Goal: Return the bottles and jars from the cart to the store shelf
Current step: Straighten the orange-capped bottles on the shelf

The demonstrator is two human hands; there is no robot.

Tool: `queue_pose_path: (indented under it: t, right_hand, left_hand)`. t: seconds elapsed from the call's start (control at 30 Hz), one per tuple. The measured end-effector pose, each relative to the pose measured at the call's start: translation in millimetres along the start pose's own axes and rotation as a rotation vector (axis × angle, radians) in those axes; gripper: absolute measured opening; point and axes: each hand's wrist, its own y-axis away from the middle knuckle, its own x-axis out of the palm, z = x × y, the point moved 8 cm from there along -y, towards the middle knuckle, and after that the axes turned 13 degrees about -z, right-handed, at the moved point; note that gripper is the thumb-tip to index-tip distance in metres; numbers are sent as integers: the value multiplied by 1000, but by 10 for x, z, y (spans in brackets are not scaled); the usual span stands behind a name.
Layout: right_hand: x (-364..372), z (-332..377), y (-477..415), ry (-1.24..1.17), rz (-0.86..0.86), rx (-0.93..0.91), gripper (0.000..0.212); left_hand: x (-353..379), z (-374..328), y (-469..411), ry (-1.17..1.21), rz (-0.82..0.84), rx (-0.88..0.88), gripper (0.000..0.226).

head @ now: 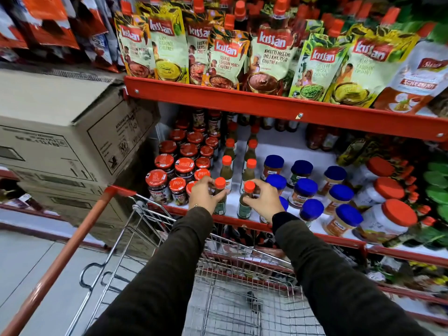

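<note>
The fingers [219, 193] of the left hand [202, 194] were closed around the neck of one green sauce bottle [220, 201], and those of the right hand [263, 200] around a second green sauce bottle [245, 202]. Both bottles were held upright, long axes vertical and orange caps upward, at the front edge of the lower shelf [242, 220], ahead of two matching rows. The placing step appeared to be in hand; a release and a reach back into the cart [225, 309] seemed called for next.

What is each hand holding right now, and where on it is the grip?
Each hand grips a green sauce bottle by the neck, just under its orange cap: the left hand on the left bottle, the right hand on the right bottle.
</note>
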Motion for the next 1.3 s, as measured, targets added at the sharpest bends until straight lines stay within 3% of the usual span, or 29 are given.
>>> queue_pose_path:
  t: [0.1,0.3,0.6,0.77,0.97,1.3]
  right_hand:
    - [-98,29,26,-5,-91,-15,54]
    - [-161,28,82,-32,-179,16,27]
    - [-130,100,77,-36,-83,-4,38]
    - [-144,97,98,-47,-83,11,59]
    - [-139,16,85,-21,-135,79,32]
    - [-86,65,55,4,-69,21,34]
  left_hand:
    - [32,-29,19,32,49,25,46]
    - [50,32,99,201,204,-58,46]
    - [-44,79,24,151,63,-134,33]
    - [-29,56,-8,78,92,-89,38]
    - [12,-21,-39,88,252,-4,45]
    - [11,32,-79,50,141,-67,35]
